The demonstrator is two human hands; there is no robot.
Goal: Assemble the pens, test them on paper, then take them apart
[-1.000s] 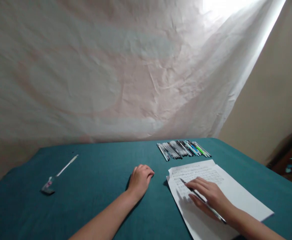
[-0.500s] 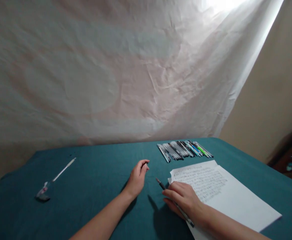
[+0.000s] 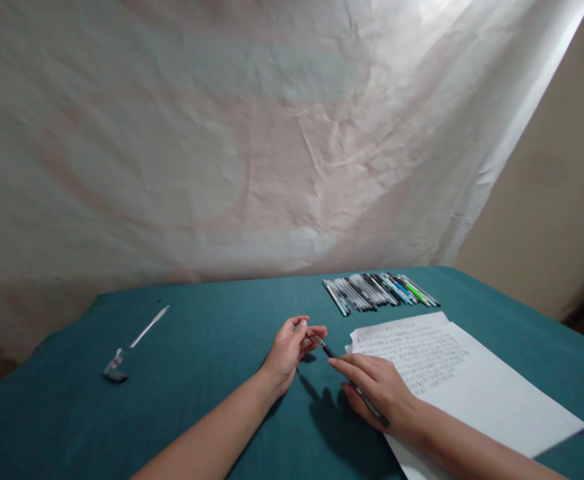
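Note:
In my right hand (image 3: 385, 390) is a pen with a dark grip (image 3: 328, 350), its tip pointing left and away from me. My left hand (image 3: 285, 353) is just beyond the tip, thumb and fingers curled together. Whether they pinch something small there is too fine to make out, and I cannot tell if they touch the tip. Under and beside my right forearm lie white sheets of paper (image 3: 502, 400), the top left part covered in handwriting.
A row of many pens (image 3: 372, 293), one bright green, lies behind the paper. At the left are a thin white stick-like thing (image 3: 148, 328) and a small crumpled clear-and-dark packet (image 3: 115, 368). A green cloth (image 3: 197, 353) covers the table; a pale sheet (image 3: 272, 167) hangs behind.
My left hand has turned and its fingers have come to the pen's tip, closing the gap between the hands. My right hand still holds the pen. The view has shifted slightly left.

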